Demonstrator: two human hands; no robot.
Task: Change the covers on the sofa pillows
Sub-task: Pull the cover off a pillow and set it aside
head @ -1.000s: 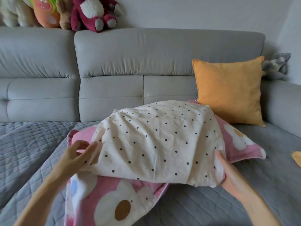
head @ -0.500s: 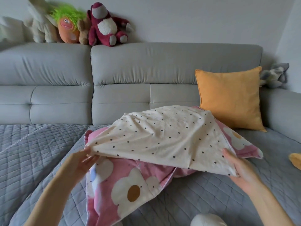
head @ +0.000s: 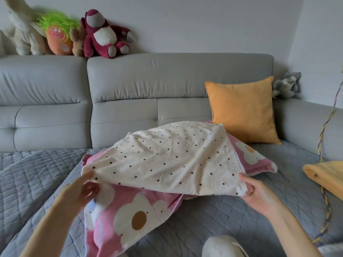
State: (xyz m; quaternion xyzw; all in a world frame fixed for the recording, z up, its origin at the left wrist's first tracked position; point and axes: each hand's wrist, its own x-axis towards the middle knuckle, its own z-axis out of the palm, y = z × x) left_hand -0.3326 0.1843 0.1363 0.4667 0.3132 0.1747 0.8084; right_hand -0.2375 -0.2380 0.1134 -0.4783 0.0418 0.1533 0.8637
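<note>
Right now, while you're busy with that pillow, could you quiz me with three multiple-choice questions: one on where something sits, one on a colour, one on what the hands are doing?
1. Where does the orange pillow stand?
A. Leaning against the sofa back
B. On the floor
C. Under the plush toys

2. What colour are the dots on the cream cover?
A. Red
B. Dark
C. Green

3. What are the left hand and right hand doing?
A. Resting idle
B. Holding a toy
C. Holding the cream cover's near edge

Key: 1 A, it props upright against the backrest; 2 B, small dark spots; 3 C, each hand holds a corner.
</note>
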